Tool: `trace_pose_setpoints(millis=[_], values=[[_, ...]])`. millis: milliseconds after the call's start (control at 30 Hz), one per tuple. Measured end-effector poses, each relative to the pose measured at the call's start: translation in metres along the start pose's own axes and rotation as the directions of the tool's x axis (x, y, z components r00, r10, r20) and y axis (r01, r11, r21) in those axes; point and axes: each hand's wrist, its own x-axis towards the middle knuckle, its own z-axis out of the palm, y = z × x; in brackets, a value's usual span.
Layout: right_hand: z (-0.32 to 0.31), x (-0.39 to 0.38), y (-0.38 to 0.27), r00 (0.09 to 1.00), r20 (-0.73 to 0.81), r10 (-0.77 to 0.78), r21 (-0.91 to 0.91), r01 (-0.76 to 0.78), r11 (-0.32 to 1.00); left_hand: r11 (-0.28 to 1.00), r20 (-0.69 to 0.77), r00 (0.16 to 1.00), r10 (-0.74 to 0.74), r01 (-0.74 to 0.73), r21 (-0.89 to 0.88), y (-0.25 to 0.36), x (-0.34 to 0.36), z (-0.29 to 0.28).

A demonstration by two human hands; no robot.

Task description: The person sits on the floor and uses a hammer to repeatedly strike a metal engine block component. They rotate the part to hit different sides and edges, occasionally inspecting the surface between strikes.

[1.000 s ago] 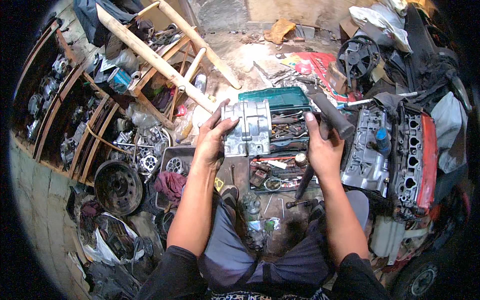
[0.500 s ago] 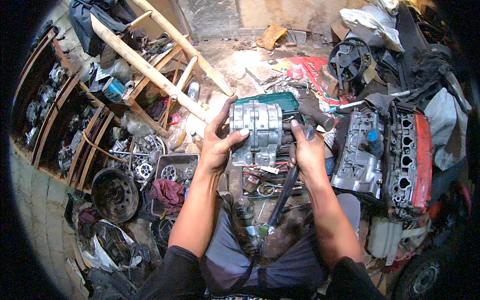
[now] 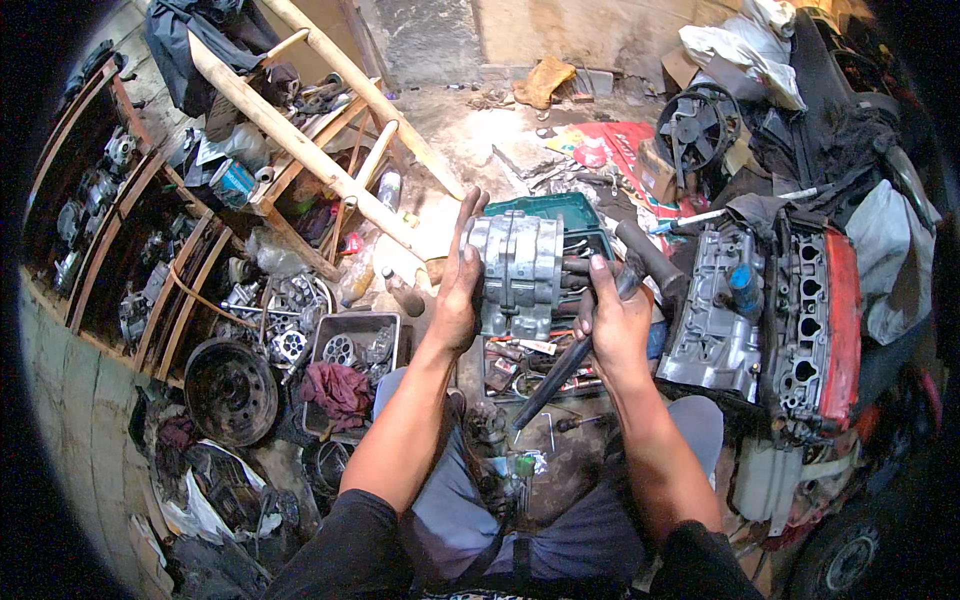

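Between my palms, above my lap, is a silver cylindrical compressor body (image 3: 517,262) with ribs and mounting lugs. My left hand (image 3: 458,290) presses its left end, fingers pointing up and thumb along the edge. My right hand (image 3: 618,318) grips a hammer (image 3: 556,384) by its black handle, which slants down to the left. Its dark cylindrical head sticks out above that hand. My right thumb and fingertips are at the compressor's right end; the exact contact there is partly hidden. Behind and below the compressor lies an open green toolbox (image 3: 560,212) with assorted tools.
Engine cylinder heads (image 3: 722,310) lie at the right, with a wheel (image 3: 840,560) below them. At the left are a grey bin (image 3: 398,335) with parts and a red rag (image 3: 338,393), a steel rim (image 3: 231,392), a wooden ladder (image 3: 300,130) and a shelf (image 3: 110,235) of metal parts.
My left hand has shifted from having its thumb across the compressor to lying along its left end. The compressor has moved slightly right and down. The hammer handle's lower end has swung left.
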Motion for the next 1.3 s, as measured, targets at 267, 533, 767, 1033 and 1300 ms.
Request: trace_pose_setpoints(millis=[267,533,767,1033,1300], values=[[-0.018,-0.006,0.003,0.993,-0.046,-0.105,-0.142,0.097,0.985,0.994,0.014,0.994,-0.104,0.104,0.027,-0.002,-0.004,0.003],[-0.026,-0.022,0.002,0.998,-0.016,-0.068,-0.322,0.059,0.945,0.872,-0.009,0.957,0.289,-0.259,0.415,0.025,-0.014,0.016],[-0.052,-0.007,0.058,0.939,-0.004,-0.343,-0.467,0.302,0.831,0.698,0.167,0.852,0.496,-0.506,0.507,0.028,-0.013,0.003],[-0.042,-0.026,0.039,0.981,0.087,-0.172,-0.490,0.192,0.850,0.658,0.201,0.772,0.604,-0.624,0.421,0.030,-0.017,-0.015],[-0.026,-0.047,0.010,0.955,0.243,-0.170,-0.435,0.264,0.861,0.610,0.210,0.722,0.659,-0.677,0.413,0.035,-0.022,-0.024]])
